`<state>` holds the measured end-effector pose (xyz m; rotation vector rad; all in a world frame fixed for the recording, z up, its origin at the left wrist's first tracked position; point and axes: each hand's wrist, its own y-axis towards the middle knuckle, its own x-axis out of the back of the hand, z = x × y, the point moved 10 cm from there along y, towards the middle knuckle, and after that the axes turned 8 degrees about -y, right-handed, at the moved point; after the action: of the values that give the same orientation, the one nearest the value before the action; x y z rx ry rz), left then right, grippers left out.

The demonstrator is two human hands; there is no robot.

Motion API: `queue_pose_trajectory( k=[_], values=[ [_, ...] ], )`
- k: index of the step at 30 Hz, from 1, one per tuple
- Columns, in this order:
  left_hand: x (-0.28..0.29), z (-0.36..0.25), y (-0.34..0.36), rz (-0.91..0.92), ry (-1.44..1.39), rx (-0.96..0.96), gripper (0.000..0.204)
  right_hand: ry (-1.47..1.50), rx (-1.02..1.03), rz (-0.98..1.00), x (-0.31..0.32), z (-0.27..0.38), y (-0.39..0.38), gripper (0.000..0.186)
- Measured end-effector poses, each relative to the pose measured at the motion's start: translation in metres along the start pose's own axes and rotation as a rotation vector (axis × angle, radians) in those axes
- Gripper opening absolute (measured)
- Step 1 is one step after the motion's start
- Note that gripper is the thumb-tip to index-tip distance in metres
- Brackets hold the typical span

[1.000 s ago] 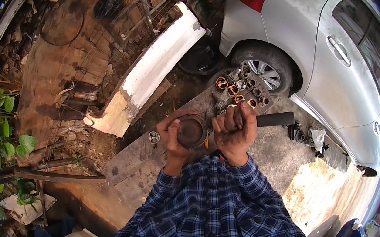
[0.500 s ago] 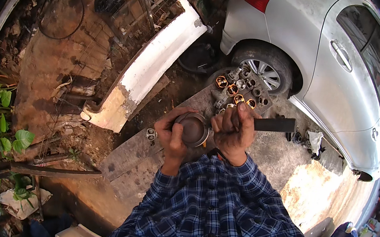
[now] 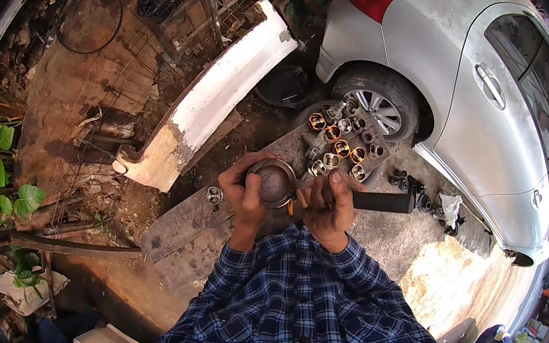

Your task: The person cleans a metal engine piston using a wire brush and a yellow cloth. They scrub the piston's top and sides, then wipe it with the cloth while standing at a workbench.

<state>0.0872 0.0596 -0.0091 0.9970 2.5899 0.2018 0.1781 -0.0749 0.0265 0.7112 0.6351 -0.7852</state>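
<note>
My left hand point(image 3: 245, 192) is wrapped round a dark metal piston point(image 3: 271, 183), its thumb on the near side and its round face turned up. Close beside it, my right hand point(image 3: 329, 208) is closed on a tool with a thick black handle point(image 3: 385, 202) that sticks out to the right. The fingers hide the tool's working end, so its kind cannot be told. Beyond my hands, several more pistons point(image 3: 341, 148) stand on a worn wooden board, some with orange-looking sides. One lone piston point(image 3: 215, 195) sits left of my left hand.
The wooden board point(image 3: 179, 235) runs diagonally beneath my hands. A silver car point(image 3: 423, 53) with its rear wheel point(image 3: 378, 107) stands at the far right. A long white bumper-like panel point(image 3: 219, 91) leans at the left. Dark small parts point(image 3: 415, 187) and a white rag point(image 3: 450, 208) lie right.
The black handle has shifted slightly left and down with my right hand, and now lies more level. The piston in my left hand has moved slightly left.
</note>
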Motion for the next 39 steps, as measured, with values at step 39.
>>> queue_pose_trajectory(
  k=[39],
  values=[
    [-0.011, 0.008, 0.001, 0.077, 0.013, 0.057, 0.035, -0.429, 0.088, 0.101, 0.003, 0.011, -0.004, 0.025]
  ],
)
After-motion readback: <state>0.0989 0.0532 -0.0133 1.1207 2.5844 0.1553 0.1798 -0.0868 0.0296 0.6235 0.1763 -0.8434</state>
